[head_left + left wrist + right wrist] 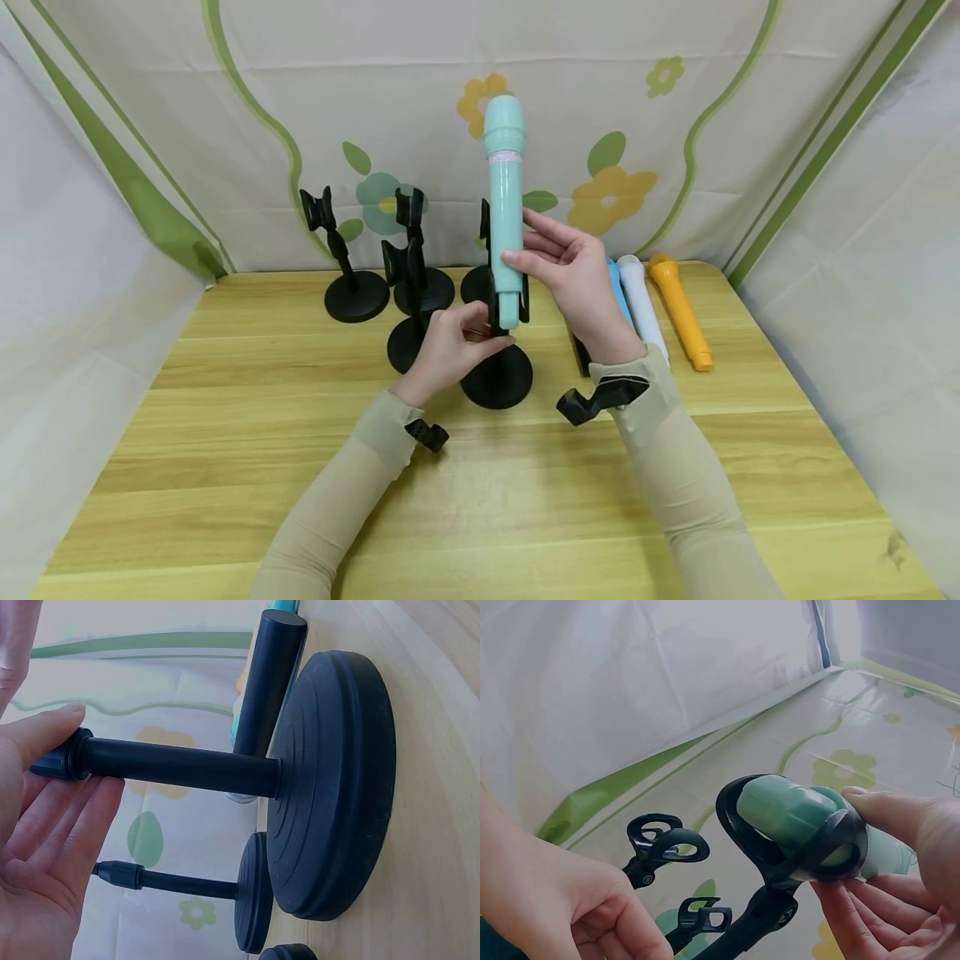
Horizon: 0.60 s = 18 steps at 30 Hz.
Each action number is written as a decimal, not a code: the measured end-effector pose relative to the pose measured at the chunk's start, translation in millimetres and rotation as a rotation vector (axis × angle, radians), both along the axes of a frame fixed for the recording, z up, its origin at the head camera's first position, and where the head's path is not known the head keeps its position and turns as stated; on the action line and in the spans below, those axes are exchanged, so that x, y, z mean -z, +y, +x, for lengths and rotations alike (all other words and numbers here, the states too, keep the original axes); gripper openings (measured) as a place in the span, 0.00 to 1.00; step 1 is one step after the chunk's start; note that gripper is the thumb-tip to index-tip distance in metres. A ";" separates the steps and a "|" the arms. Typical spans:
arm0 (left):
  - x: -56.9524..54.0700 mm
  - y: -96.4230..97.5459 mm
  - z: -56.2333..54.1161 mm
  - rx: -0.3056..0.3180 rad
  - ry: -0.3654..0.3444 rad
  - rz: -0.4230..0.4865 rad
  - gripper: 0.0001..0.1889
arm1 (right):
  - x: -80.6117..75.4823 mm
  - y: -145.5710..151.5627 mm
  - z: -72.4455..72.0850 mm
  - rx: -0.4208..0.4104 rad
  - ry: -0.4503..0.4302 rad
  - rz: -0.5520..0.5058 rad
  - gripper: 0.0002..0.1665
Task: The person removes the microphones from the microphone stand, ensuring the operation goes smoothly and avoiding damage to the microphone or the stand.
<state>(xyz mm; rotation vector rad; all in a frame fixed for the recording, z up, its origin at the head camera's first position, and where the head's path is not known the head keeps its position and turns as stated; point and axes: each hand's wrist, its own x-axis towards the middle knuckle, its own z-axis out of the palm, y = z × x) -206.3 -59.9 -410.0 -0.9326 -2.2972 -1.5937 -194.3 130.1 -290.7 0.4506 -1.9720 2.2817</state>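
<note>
A mint-green microphone point(507, 192) stands nearly upright, head up. My right hand point(581, 279) pinches its lower body between thumb and fingers. Its narrow tail sits within the black clip point(746, 817) of a microphone stand; the clip's two curved arms wrap round it in the right wrist view. With thumb on one side and fingers on the other, my left hand point(453, 346) grips the stand's upper collar point(71, 755), just below the clip. The stand's round base point(497, 379) rests on the table.
Several other black stands point(357, 296) with unfilled clips stand at the left and behind. To the right lie orange point(681, 312), white point(642, 304), blue point(619, 287) and black point(270, 682) microphones. A patterned cloth point(420, 50) hangs behind the wooden table point(225, 467).
</note>
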 end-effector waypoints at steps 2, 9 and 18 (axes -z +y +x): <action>0.1 0.0 -0.1 0.000 0.001 0.001 0.10 | -0.3 -0.2 0.1 0.003 -0.001 -0.001 0.33; -0.3 -0.3 -0.1 -0.001 0.000 0.004 0.10 | -2.0 -0.9 -1.4 0.015 -0.017 0.005 0.33; -0.7 -0.1 0.5 -0.010 -0.005 -0.004 0.10 | -2.2 -1.1 -2.4 0.039 -0.018 0.003 0.31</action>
